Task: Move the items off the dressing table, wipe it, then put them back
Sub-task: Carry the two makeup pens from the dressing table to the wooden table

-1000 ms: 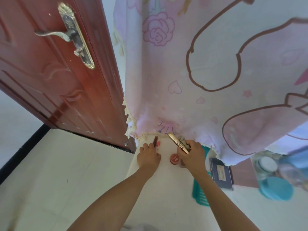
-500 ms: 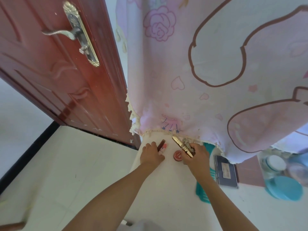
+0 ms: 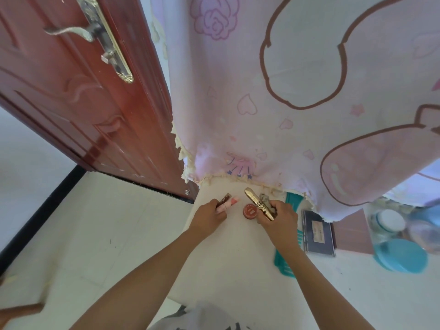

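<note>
Since a second ago, the left hand (image 3: pixel 209 214) has drawn two small tubes further out from under the hanging pink cloth (image 3: pixel 285 96). Its fingers are now curled round them, and more of each tube shows. One is a dark brown tube (image 3: pixel 225 198) and the other a pale pink lipstick (image 3: pixel 231 202); they lie side by side, with their ends pointing up and to the right past the knuckles.

The right hand (image 3: pixel 278 216) pinches a gold mascara tube (image 3: pixel 258 204) with dark lettering, slanted up to the left. A crumpled grey bit of fabric (image 3: pixel 265 198) is bunched against its fingers. Between the hands a small round red tin (image 3: pixel 249 211) sits on the white surface (image 3: pixel 226 263), just beside the mascara. A teal comb (image 3: pixel 283 265) lies under the right forearm, with a dark blue case (image 3: pixel 317 231) beside it.
</note>
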Demonstrator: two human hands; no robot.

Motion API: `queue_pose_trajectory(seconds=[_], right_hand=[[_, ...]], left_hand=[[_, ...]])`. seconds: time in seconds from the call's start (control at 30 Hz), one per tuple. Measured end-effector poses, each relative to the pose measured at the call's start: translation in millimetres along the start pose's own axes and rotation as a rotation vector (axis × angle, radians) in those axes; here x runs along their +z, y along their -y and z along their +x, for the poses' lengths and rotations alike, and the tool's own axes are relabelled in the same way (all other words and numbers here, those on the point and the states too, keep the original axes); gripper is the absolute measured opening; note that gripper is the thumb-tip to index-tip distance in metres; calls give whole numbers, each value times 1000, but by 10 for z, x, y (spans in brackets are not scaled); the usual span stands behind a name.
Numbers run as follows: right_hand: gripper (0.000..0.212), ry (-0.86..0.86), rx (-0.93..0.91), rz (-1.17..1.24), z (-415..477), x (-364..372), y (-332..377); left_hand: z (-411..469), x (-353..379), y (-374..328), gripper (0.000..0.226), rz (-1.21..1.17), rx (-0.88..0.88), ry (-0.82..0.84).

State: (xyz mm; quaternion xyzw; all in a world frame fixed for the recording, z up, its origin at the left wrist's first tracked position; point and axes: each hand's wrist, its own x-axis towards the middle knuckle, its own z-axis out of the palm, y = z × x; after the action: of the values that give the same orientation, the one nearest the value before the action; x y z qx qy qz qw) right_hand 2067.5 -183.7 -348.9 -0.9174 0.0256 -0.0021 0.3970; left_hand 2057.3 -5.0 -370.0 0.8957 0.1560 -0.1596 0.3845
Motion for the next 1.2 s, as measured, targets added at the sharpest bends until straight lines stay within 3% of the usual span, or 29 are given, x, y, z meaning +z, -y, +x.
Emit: queue_pose_trajectory(seconds=[0.13, 0.53, 0.73, 0.93, 1.07, 1.2], right_hand=[[19, 2, 13, 6, -15, -10, -19], [13, 39, -211, -16, -179, 72, 377], [17, 138, -421, 91, -403, 482, 871], [29, 355, -607, 171, -955, 863, 1484], [16, 369, -745, 180, -1426, 1036, 1861], [26, 402, -977, 175, -2095, 1263, 2201]], left_hand=[[-96, -43, 44, 32, -131, 32, -55], [-636, -556, 216, 23, -498, 2, -297], [-1296, -800, 662, 23, -534, -157, -526], [-2097, -943, 1180, 35, -466, -330, -768], [-2597, -1024, 1571, 31, -472, -426, -869], [-3270, -1120, 1987, 24, -502, -499, -968]])
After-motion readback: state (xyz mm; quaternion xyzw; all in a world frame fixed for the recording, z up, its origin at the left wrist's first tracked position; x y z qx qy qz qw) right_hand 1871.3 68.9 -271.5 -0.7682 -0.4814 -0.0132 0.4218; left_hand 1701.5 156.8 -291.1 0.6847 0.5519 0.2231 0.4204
